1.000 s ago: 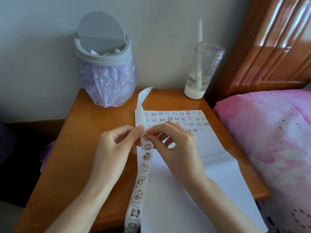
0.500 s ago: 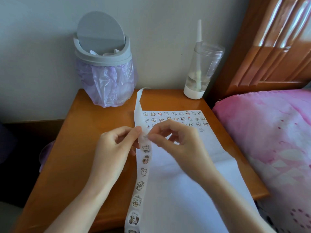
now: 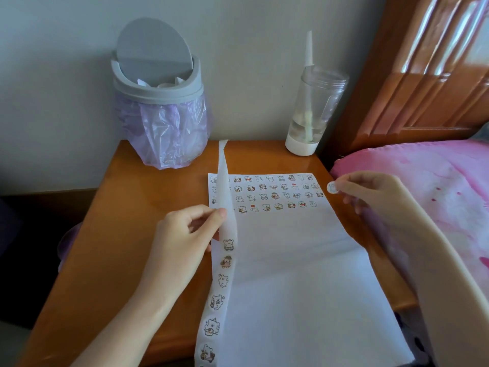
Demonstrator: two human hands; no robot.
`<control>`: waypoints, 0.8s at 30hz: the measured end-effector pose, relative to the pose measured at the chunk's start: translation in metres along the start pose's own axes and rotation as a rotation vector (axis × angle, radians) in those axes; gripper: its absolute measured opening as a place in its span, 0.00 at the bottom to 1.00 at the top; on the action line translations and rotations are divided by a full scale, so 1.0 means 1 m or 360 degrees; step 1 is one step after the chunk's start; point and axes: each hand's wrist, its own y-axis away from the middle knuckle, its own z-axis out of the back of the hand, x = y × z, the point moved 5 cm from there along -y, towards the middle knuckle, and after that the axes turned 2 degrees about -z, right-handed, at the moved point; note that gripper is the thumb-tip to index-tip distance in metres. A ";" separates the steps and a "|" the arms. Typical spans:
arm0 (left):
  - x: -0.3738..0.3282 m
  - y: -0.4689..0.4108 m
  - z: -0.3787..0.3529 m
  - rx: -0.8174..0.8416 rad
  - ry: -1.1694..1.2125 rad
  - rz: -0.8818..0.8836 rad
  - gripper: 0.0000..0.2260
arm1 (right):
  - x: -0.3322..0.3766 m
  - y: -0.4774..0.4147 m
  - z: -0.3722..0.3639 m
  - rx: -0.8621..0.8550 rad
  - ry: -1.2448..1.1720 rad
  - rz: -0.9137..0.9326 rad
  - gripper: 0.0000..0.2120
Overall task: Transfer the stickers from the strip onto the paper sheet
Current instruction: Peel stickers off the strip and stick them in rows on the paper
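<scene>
Strip (image 3: 223,260) pinched in left hand (image 3: 182,234) at sheet's (image 3: 299,274) left edge — right hand (image 3: 370,193) pinches one sticker (image 3: 331,187) past the sheet's right edge.

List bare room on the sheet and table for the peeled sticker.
Free: paper sheet below the sticker rows, from the strip to its right edge; table between the bin and the left hand. Crowded: the sheet's top, four packed rows; the right hand holds the sticker beside them.
</scene>
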 end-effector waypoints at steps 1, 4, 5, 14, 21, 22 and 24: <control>0.000 0.000 0.000 0.0001 -0.0022 -0.0007 0.09 | -0.002 -0.001 -0.002 0.0034 0.0036 -0.0026 0.03; -0.002 0.000 -0.002 0.0021 -0.0078 -0.0030 0.08 | -0.010 -0.003 -0.008 0.0099 0.0066 -0.0104 0.03; -0.002 0.000 -0.002 0.0023 -0.0081 -0.0035 0.08 | -0.012 -0.003 -0.009 0.0106 0.0064 -0.0122 0.03; 0.000 0.000 -0.004 0.0052 -0.0201 -0.0076 0.07 | -0.018 -0.007 -0.009 0.0145 0.0145 -0.0200 0.03; 0.001 -0.001 -0.005 0.0059 -0.0209 -0.0086 0.05 | -0.015 -0.005 -0.011 0.0130 0.0177 -0.0216 0.03; 0.001 -0.001 -0.005 0.0061 -0.0204 -0.0085 0.05 | -0.015 -0.005 -0.012 0.0121 0.0190 -0.0205 0.03; 0.001 0.000 -0.005 0.0065 -0.0209 -0.0086 0.05 | -0.014 -0.006 -0.013 0.0096 0.0223 -0.0170 0.02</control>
